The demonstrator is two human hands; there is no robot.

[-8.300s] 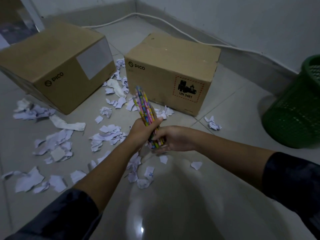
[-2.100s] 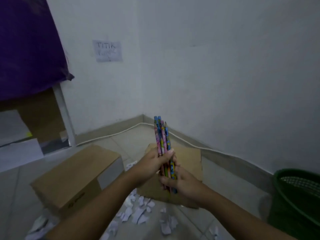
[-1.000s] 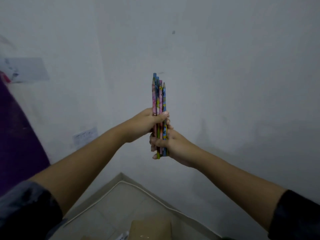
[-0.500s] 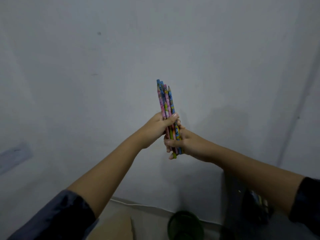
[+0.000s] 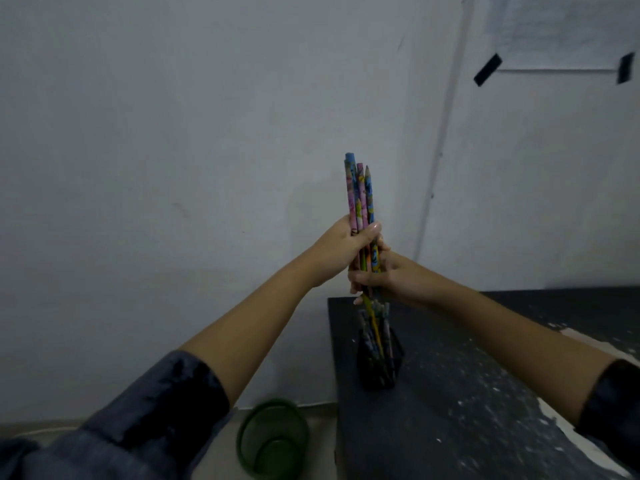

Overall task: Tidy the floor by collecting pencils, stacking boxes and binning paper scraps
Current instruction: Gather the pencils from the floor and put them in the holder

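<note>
Both hands curled tight around one upright bundle of pencils point(image 5: 360, 202), the left hand point(image 5: 341, 249) gripping above, the right hand point(image 5: 384, 277) below. The pencil holder point(image 5: 379, 355), already stocked, stood on the dark counter point(image 5: 467, 410) at six o'clock from the grip, directly under the bundle's near-vertical long axis, the right hand nearer.

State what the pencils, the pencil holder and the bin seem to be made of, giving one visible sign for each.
Pencils: probably wood under a glossy printed wrap; slim shafts, one sharpened tip.
Pencil holder: seemingly black wire or mesh metal, since the pencils inside show through; too dim to be sure.
Bin: likely green plastic with a smooth rounded rim.
</note>
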